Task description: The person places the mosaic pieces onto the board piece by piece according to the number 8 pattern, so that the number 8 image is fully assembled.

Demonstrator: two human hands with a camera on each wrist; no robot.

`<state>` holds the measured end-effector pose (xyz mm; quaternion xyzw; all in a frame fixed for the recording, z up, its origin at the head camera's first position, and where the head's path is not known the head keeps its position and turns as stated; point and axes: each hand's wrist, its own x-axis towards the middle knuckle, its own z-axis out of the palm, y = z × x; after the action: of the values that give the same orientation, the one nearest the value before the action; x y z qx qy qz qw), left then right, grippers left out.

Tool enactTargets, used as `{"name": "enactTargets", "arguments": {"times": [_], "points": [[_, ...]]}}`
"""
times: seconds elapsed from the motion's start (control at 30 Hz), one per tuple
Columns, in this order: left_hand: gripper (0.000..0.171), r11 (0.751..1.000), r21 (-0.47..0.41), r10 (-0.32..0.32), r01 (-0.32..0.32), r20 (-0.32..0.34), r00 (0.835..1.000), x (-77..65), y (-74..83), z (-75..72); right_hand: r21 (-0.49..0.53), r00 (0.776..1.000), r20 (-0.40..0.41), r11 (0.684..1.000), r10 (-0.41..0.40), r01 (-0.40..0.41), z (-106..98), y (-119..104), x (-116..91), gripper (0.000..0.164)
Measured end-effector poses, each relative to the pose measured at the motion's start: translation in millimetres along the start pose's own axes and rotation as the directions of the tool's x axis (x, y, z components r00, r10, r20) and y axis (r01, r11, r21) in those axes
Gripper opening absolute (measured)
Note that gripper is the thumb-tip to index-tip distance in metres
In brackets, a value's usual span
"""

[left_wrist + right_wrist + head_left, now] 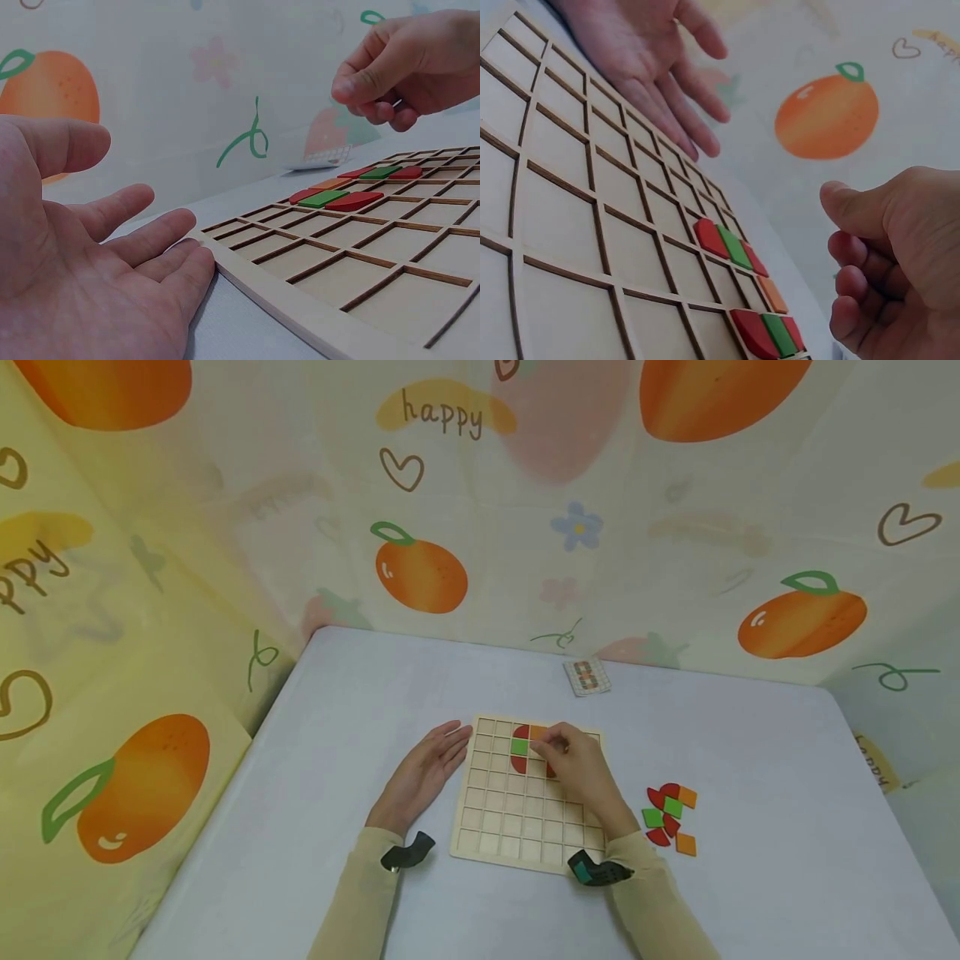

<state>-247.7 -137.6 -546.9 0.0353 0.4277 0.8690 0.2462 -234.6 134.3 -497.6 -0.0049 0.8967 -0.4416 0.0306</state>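
Observation:
A wooden grid board [498,818] lies on the table. Red, green and orange flat pieces are set in its far cells, among them a green square [520,747], a red quarter-round [519,765] and an orange piece [772,294]. My left hand [431,768] rests beside the board's left edge, palm turned up towards it and fingers extended; it holds nothing. Above the far cells hovers my right hand [577,768], fingers curled and thumb near the index finger. No piece shows between its fingers in either wrist view [412,71]. In the head view it covers part of the pieces.
Right of the board, several loose pieces lie in a scattered group, including a green square [652,818] and an orange square [686,844]. A stack of pattern cards [587,677] sits near the table's back edge. Fruit-printed curtains [480,510] hang behind and at the left.

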Motion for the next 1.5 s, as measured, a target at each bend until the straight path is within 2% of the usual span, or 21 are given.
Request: {"name": "enactTargets", "arguments": {"times": [0.4,0.87,1.1,1.5], "points": [[0.055,1.0,-0.001,-0.004,0.004,-0.009,1.0,1.5,0.3,-0.1,-0.005,0.996,0.003,0.996,-0.084,0.084,-21.3,2.0,-11.4,0.012],[0.055,1.0,0.004,0.006,-0.006,-0.003,1.0,1.2,-0.6,0.2,-0.007,0.992,-0.053,0.993,-0.114,0.114,-54.0,8.9,-24.5,0.023],[0.056,1.0,0.01,-0.003,0.003,-0.005,1.0,0.7,-0.4,-0.2,-0.033,0.99,-0.077,0.993,-0.117,0.115,-72.5,16.6,-31.2,0.023],[0.058,1.0,-0.007,0.0,0.0,0.016,1.0,0.1,-0.1,0.2,-0.117,0.991,-0.103,0.991,-0.08,0.068,-100.6,41.2,-46.8,0.025]]}}
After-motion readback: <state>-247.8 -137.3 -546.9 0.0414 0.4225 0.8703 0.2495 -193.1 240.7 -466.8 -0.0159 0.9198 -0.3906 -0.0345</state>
